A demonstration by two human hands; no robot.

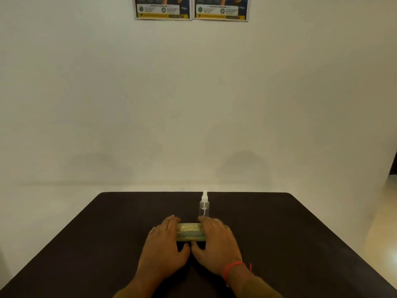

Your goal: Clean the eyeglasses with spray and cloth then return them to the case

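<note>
A green and gold eyeglass case (190, 232) lies shut on the dark table (107, 244), near its middle. My left hand (165, 244) covers the case's left end and my right hand (217, 241) covers its right end, with both thumbs meeting at the front edge. A clear spray bottle (204, 204) with a white nozzle stands upright just behind the case, close to my right fingertips. No eyeglasses or cloth are visible.
The table's far edge lies just behind the bottle, in front of a plain pale wall (193, 104). Two posters (191, 7) hang high on that wall. A red thread band (233, 268) circles my right wrist.
</note>
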